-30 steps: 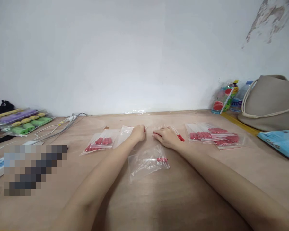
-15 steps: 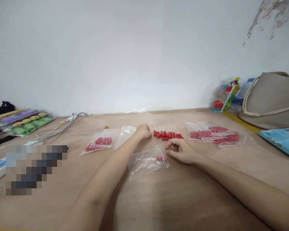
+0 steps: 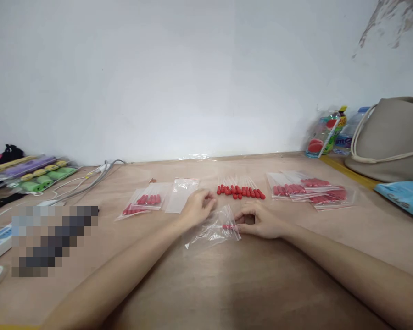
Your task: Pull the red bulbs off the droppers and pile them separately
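Fingers of my left hand [image 3: 198, 207] and right hand [image 3: 258, 222] pinch the far edge of the clear bag [image 3: 209, 231], one each side, to hold it taut; it lies mid-table [image 3: 227, 284], just nearer than the red-tipped sticks [image 3: 240, 191].

Clear bag [image 3: 209, 233], a few red-tipped sticks [image 3: 228, 227] inside.
It lies crumpled, right end slightly lifted, red tips bunched there; a row of loose sticks [image 3: 240, 191] sits just behind.
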Demonstrator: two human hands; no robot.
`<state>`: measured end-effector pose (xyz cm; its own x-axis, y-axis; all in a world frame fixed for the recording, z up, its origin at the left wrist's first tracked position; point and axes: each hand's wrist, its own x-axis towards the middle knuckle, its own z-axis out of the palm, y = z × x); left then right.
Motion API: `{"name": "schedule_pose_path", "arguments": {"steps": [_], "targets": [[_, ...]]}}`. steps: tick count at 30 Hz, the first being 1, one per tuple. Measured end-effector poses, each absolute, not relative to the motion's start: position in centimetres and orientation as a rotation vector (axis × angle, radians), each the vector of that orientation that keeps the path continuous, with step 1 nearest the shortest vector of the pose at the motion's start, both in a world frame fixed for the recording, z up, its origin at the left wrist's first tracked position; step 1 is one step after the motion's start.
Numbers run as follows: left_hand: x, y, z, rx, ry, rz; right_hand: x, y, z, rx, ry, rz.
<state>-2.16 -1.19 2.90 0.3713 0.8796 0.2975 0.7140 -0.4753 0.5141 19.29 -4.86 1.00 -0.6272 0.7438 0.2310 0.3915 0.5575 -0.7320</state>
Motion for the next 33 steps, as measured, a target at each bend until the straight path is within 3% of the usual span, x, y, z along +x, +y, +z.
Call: {"name": "schedule_pose_path", "arguments": {"steps": [5,12,18,22,27,33], "targets": [[-4.2,-5.7,1.7,2.446,1.114,0.787,18.9,-5.1,0.8,-0.867,-2.257,0.878],[-4.4,-5.9,1.7,2.532,0.968,0.625,18.3,-5.9,1.2,-0.958,-2.298,0.654],[-4.8,-5.8,1.9,2.656,0.931,0.334,22.8,-3.9,4.6,-1.181,-2.321,0.939],[-4.9,-5.9,2.1,2.697,0.959,0.179,26.8,-2.2,6.4,-1.315,-1.975,0.848],[-4.8,-6.0,2.1,2.705,0.974,0.199,25.8,-0.7,5.3,-1.379,-1.501,0.421],[-4.8,-6.1,2.0,2.714,0.972,0.209,21.5,0.8,2.2,-1.586,-1.73,-0.003]]}}
